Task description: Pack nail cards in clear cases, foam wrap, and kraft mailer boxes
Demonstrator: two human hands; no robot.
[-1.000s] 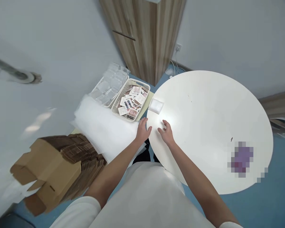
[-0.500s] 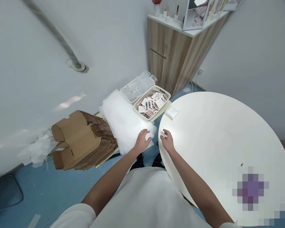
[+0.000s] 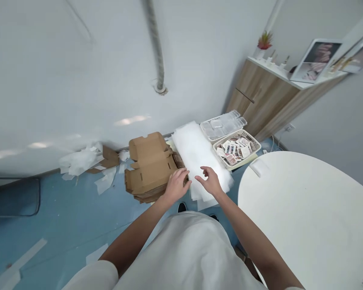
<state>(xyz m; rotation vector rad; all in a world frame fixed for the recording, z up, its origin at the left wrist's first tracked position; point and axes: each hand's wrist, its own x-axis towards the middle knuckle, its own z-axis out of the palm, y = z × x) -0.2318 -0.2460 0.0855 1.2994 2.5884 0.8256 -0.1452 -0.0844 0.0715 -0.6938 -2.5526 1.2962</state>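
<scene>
Round table (image 3: pixel 314 217): at four o'clock, white, its near edge beside the right forearm.
Wooden cabinet (image 3: pixel 269 96): at two o'clock, against the wall, picture frames and a small potted plant (image 3: pixel 264 41) on its top.
Cardboard stack (image 3: pixel 151 161): between eight and nine o'clock, flattened brown boxes piled up, just beyond the left hand.
White sheets (image 3: pixel 196 149): just off centre toward four o'clock, a soft pile beside the cardboard.
Card basket (image 3: pixel 252 152): at three o'clock, full of small printed cards.
Clear-case basket (image 3: pixel 211 138): at two o'clock, beside the card basket, transparent cases inside.
Left hand (image 3: pixel 176 185): at six o'clock, released, fingers loosely bent; whether it touches the boxes, I cannot tell.
Right hand (image 3: pixel 210 181): between four and five o'clock, released, fingers curled, over the white pile; contact unclear.
Pale packet (image 3: pixel 259 167): toward four o'clock, at the table's far-left rim.
</scene>
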